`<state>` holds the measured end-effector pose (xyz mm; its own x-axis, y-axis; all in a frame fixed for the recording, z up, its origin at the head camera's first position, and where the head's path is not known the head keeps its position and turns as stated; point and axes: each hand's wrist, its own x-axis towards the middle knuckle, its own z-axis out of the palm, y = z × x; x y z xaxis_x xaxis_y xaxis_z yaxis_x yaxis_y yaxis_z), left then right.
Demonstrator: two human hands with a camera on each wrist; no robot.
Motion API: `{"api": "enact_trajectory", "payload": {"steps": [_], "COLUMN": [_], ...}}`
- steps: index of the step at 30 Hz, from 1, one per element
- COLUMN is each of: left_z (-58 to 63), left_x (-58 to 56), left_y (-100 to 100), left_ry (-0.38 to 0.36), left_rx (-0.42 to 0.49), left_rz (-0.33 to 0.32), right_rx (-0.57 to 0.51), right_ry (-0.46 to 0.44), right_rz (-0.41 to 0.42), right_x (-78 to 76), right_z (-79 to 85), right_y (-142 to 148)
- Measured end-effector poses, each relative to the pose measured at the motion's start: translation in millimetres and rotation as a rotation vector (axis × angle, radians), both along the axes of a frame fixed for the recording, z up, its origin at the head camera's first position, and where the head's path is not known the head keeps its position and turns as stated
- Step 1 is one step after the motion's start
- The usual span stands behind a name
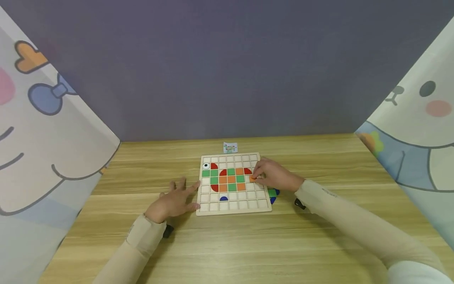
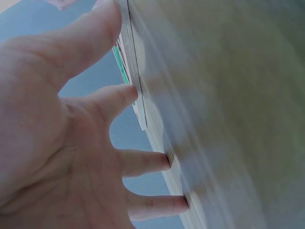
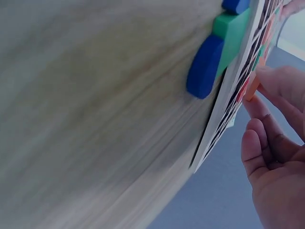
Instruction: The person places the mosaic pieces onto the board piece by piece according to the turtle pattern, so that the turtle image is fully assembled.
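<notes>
A wooden grid board (image 1: 234, 207) lies flat on the table, with green, orange and red tiles set in its cells. A white eye tile (image 1: 206, 166) sits near its upper left, and a blue half-round tile (image 1: 224, 198) in a lower cell. My right hand (image 1: 274, 174) pinches an orange tile (image 3: 253, 88) between thumb and finger over the board's right side. Spread out on the left, my left hand (image 1: 173, 202) has its thumb and index finger against the board's left edge; its other fingertips (image 2: 159, 161) rest on the table.
Beside the board's right edge lie loose blue and green pieces (image 3: 232, 40), partly under my right forearm in the head view. A small picture card (image 1: 230, 148) lies behind the board. A dark grey panel (image 1: 234, 71) stands at the table's back, with printed cloths on both sides.
</notes>
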<state>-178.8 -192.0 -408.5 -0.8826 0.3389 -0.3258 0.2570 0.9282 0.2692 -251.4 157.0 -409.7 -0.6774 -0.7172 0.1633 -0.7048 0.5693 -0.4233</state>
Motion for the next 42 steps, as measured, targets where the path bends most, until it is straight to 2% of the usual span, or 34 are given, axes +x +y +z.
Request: {"api": "enact_trajectory", "payload": {"steps": [7, 14, 23, 27, 30, 34, 37, 42], "left_z": [1.6, 1.5, -0.2, -1.3, -1.0, -0.7, -1.1, -2.2], "left_x": [-0.6, 0.8, -0.8, -0.8, -0.1, -0.4, -0.7, -0.8], "left_y": [1, 1, 2, 2, 2, 1, 1, 0], "left_ry": [-0.004, -0.01, -0.002, -0.006, -0.01, -0.007, -0.001, -0.002], "left_rx": [0.004, 0.02, 0.018, 0.014, 0.014, 0.012, 0.008, 0.014], "left_rz": [0.005, 0.01, 0.01, 0.008, 0.01, 0.013, 0.007, 0.006], "right_rx": [0.017, 0.012, 0.008, 0.009, -0.012, -0.026, -0.013, 0.001], "right_ry": [0.019, -0.021, -0.017, -0.029, -0.071, -0.129, -0.131, -0.081], "right_rz": [-0.007, -0.019, -0.036, -0.037, -0.03, 0.018, 0.041, 0.058], "right_x": [-2.7, -3.7, 0.0, 5.1, 11.4, 22.2, 30.6, 39.5], "right_z": [-1.9, -4.5, -4.3, -0.3, 2.2, 1.2, -2.7, -9.7], "right_y": [-8, -16, -12, 1, 17, 40, 55, 69]}}
